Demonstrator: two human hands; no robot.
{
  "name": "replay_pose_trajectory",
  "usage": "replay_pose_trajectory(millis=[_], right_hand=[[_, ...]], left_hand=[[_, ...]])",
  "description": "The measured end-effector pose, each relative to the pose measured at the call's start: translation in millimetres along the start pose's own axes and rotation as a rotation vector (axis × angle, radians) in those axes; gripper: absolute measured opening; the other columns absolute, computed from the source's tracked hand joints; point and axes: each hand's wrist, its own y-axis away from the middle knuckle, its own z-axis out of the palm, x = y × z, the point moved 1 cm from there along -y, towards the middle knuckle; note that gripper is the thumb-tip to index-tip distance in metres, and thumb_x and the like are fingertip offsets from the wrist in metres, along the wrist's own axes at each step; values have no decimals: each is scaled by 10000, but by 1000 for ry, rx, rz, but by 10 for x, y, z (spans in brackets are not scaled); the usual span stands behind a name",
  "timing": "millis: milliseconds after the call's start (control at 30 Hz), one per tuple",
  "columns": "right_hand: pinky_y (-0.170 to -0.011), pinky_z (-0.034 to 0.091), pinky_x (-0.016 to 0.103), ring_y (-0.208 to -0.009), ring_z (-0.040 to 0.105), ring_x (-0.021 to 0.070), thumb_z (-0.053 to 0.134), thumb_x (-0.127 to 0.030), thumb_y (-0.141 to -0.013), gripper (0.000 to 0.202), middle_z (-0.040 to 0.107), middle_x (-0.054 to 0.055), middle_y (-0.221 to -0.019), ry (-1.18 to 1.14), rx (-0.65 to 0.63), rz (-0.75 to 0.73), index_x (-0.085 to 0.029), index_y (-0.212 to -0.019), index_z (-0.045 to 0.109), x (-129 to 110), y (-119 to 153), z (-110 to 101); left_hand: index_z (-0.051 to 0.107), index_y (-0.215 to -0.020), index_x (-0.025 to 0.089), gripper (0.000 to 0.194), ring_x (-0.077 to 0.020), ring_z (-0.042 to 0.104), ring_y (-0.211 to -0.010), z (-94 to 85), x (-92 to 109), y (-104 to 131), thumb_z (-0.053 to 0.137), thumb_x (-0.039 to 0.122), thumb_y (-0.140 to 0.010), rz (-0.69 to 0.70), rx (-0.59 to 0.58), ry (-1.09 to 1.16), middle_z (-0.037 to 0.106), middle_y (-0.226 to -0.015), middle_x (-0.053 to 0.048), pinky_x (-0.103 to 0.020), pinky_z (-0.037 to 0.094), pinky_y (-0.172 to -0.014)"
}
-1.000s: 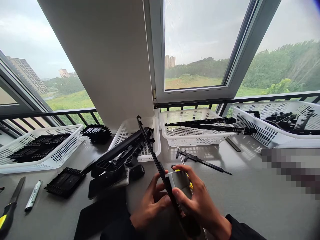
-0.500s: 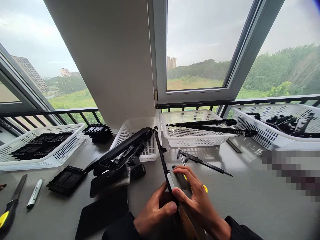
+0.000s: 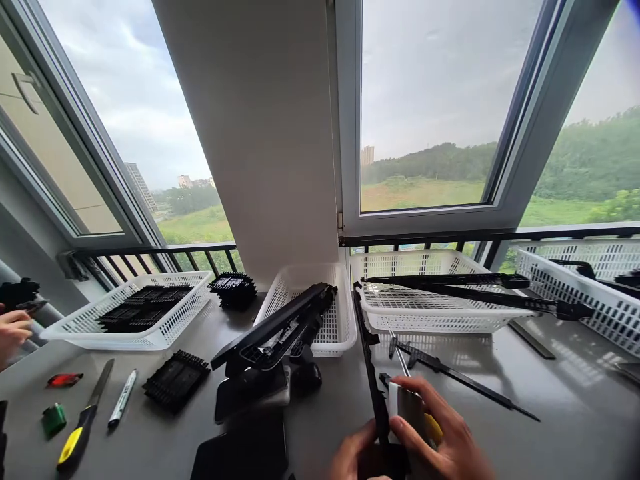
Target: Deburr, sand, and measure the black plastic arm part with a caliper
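Black and slim, the notched strip is in the hands, and the work on it looks midway: begun, since a grey block stands right against or just beside its side, but not finished, since the strip has not been laid down. Whether the two touch along their whole length cannot be told. How much is left is also unclear: two long black bars lie across a white perforated basket between twelve and one o'clock from the hands, and nothing shows whether they are done or waiting.

The left hand, partly cut off by the lower edge, curls narrowly round the strip's near end. The right hand pinches the block between thumb and fingers, with a yellow item partly hidden behind them.

The strip looks like moulded plastic, dull, with small tabs along its edge. From the hands it rises tilted towards half past eleven, its far tip beside the basket's corner as seen from here. Its lower end is hidden. A vernier caliper lies on the desk near two o'clock; a pile of black housings sits at ten.
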Motion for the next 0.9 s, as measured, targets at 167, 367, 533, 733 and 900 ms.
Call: replay_pose_trajectory(millis=[167, 367, 533, 733, 900], right_hand=[[-903, 576, 322, -1073, 715, 285, 709, -641, -921, 407, 724, 58, -1066, -116, 172, -41, -266, -927, 551, -182, 21, -69], [-972, 563, 354, -1238, 672, 343, 764, -590, -896, 395, 654, 128, -1439, -87, -23, -163, -241, -904, 580, -19, 88, 102], [-951, 613, 385, -1149, 715, 325, 752, -515, -925, 423, 583, 179, -1546, -117, -159, -184, -214, -1211, 671, 59, 86, 138], [-866, 630, 367, -1017, 720, 290, 724, -608, -939, 400, 535, 169, -1594, -151, -144, -182, -213, -939, 656, -76, 101, 109], [-880, 623, 389, -946, 699, 285, 657, -793, -908, 562, 570, 161, -1537, -177, -117, -171, -233, -949, 644, -132, 126, 100]], left_hand=[[429, -1668, 209, 1022, -422, 700, -1265, 101, 90, -29, 841, 621, -829, 2, -106, -10, 763, -1329, -183, -572, 478, -1140], [575, -1571, 196, 928, -431, 654, -1309, 157, 88, -10, 827, 672, -815, -43, 27, -86, 743, -1372, -160, -519, 474, -1168], [619, -1533, 188, 859, -422, 650, -1306, 298, 358, -54, 773, 694, -855, -19, 62, -188, 748, -1367, -156, -506, 485, -1161], [483, -1634, 222, 921, -358, 713, -1215, 388, 601, -56, 780, 661, -881, -26, -11, -133, 740, -1382, -158, -477, 506, -1133], [342, -1698, 194, 1103, -289, 760, -892, 339, 531, -37, 836, 662, -830, -94, 32, -143, 801, -982, -100, -362, 574, -788]])
